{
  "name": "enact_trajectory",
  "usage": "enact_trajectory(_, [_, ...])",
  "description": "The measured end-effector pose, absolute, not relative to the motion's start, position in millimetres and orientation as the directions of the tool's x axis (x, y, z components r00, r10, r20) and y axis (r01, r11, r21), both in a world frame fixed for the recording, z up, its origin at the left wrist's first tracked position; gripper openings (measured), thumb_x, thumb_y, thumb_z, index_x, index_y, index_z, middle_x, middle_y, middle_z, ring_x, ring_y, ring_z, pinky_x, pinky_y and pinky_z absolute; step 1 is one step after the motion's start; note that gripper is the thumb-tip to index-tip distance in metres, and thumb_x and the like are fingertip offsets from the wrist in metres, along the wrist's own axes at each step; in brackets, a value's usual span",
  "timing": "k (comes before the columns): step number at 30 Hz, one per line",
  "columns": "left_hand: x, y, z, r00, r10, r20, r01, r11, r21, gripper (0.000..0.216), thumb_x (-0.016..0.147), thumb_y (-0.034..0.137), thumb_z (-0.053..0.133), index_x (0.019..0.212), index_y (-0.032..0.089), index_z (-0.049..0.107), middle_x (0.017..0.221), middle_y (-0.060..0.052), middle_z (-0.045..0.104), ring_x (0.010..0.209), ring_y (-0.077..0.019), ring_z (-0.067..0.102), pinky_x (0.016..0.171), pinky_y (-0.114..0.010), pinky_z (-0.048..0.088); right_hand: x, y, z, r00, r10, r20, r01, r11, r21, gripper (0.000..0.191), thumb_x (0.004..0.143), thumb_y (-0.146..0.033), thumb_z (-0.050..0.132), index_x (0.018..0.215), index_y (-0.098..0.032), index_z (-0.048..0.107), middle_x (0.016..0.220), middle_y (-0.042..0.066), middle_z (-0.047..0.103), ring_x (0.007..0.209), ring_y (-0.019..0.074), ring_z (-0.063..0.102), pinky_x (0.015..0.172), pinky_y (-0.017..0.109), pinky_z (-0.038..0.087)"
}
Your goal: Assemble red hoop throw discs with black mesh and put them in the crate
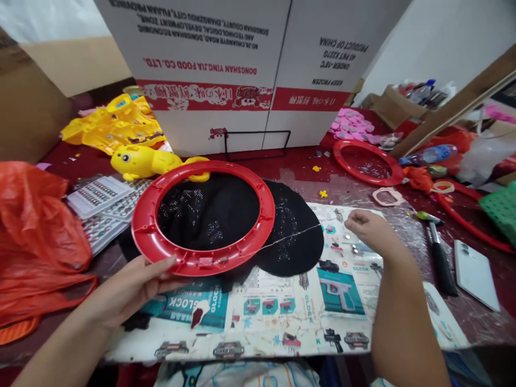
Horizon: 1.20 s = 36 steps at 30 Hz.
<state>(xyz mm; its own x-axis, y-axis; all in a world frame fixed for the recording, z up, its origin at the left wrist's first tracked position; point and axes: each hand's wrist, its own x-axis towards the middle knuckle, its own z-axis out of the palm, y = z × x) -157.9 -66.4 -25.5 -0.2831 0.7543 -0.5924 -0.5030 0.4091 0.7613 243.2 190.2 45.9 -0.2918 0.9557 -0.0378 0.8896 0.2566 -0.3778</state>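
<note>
The left hand [133, 290] grips the red ring [264, 209] by its near left rim, thumb on top, fingers underneath. The ring lies just beyond that hand, over the black cloth [302, 231]. A thin thread [296, 234] stretches from its near rim toward the right hand [371, 232], whose fingers are curled closed; whether they pinch the thread, I cannot tell.

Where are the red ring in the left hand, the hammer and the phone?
Red ring [145, 223], head view: left side of its band.
Hammer [442, 266], head view: its black handle.
Phone [476, 274], head view: middle of its back.
</note>
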Motion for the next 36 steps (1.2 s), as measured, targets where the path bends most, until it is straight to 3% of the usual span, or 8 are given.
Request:
enact_trajectory(5, [-174.7,-89.0,-4.7,-0.386,0.791,-0.475,0.163,0.565,0.809,0.049,0.068,0.068,0.067,0.054,0.020,0.061,0.046,-0.003,0.056,0.036,-0.0155,0.050,0.028,-0.023,0.037,239.0,194.4,38.1,-0.127,0.990,0.062,0.955,0.139,-0.260,0.050,0.076,-0.067,0.055,0.056,-0.021,0.049,0.054,0.000,0.049,0.055,0.0156,0.045,0.056,0.030,0.031])
enact_trajectory(8, [-146.9,-71.5,15.4,-0.339,0.933,0.117,0.618,0.127,0.776,0.035,0.078,0.058,0.061,0.068,0.025,0.068,0.066,-0.003,0.065,0.059,-0.0194,0.059,0.049,-0.027,0.049,234.0,192.1,39.1,-0.084,0.994,0.071,0.971,0.098,-0.217,0.052,0.077,-0.066,0.056,0.053,-0.022,0.045,0.051,0.000,0.047,0.052,0.0149,0.043,0.054,0.030,0.029])
enact_trajectory(12, [-99.3,-31.3,15.8,0.012,0.956,0.292,0.860,-0.159,0.485,0.041,0.082,0.052,0.060,0.105,0.019,0.068,0.103,-0.011,0.069,0.100,-0.0302,0.060,0.088,-0.045,0.049,217.8,182.5,46.1,-0.034,0.999,-0.009,0.992,0.032,-0.119,0.054,0.077,-0.068,0.054,0.050,-0.022,0.045,0.050,0.003,0.052,0.050,0.0164,0.047,0.052,0.031,0.029])
enact_trajectory(19, [-80.1,-12.3,0.0,0.215,0.937,0.277,0.897,-0.301,0.323,0.028,0.088,0.039,0.055,0.096,0.017,0.070,0.097,-0.010,0.070,0.091,-0.0301,0.059,0.080,-0.047,0.044,223.1,176.3,43.2,-0.038,0.995,-0.095,0.994,0.047,0.097,0.057,0.071,-0.064,0.065,0.092,-0.011,0.069,0.099,0.023,0.070,0.092,0.0383,0.065,0.073,0.044,0.048])
enact_trajectory(23, [-73.0,-14.6,1.7,0.236,0.934,0.269,0.911,-0.309,0.273,0.026,0.092,0.031,0.048,0.090,0.017,0.069,0.090,-0.009,0.071,0.086,-0.0280,0.059,0.076,-0.044,0.043,224.4,152.0,49.9,-0.292,0.926,0.240,0.956,0.272,0.114,0.117,0.054,-0.054,0.085,0.145,-0.002,0.033,0.151,0.034,0.026,0.137,0.0540,0.028,0.101,0.065,0.036])
enact_trajectory(25, [-68.1,-15.1,0.8,0.217,0.941,0.258,0.923,-0.284,0.260,0.026,0.092,0.031,0.047,0.091,0.016,0.069,0.087,-0.009,0.071,0.083,-0.0276,0.058,0.074,-0.044,0.042,202.8,127.6,54.8,-0.536,0.746,0.396,0.829,0.554,0.080,0.097,0.071,-0.050,0.077,0.148,-0.015,0.031,0.158,0.023,0.018,0.145,0.0465,0.014,0.109,0.065,0.028])
enact_trajectory(30, [-64.9,-16.7,-7.6,0.180,0.947,0.264,0.932,-0.250,0.261,0.027,0.092,0.030,0.045,0.091,0.013,0.067,0.086,-0.011,0.071,0.082,-0.0288,0.056,0.073,-0.044,0.042,127.4,84.9,38.0,-0.904,0.208,0.374,0.260,0.961,0.096,0.031,0.094,-0.018,0.052,0.123,-0.023,0.059,0.143,0.004,0.052,0.141,0.0272,0.034,0.114,0.049,0.032])
enact_trajectory(36, [-78.2,-15.6,-18.7,0.235,0.921,0.311,0.869,-0.342,0.357,0.027,0.093,0.033,0.047,0.101,0.014,0.066,0.088,-0.009,0.070,0.083,-0.0248,0.054,0.076,-0.041,0.040,106.3,100.7,12.7,-0.933,0.122,0.340,0.160,0.983,0.085,0.024,0.096,-0.016,0.048,0.088,-0.019,0.070,0.081,0.001,0.069,0.090,0.0169,0.060,0.109,0.041,0.038])
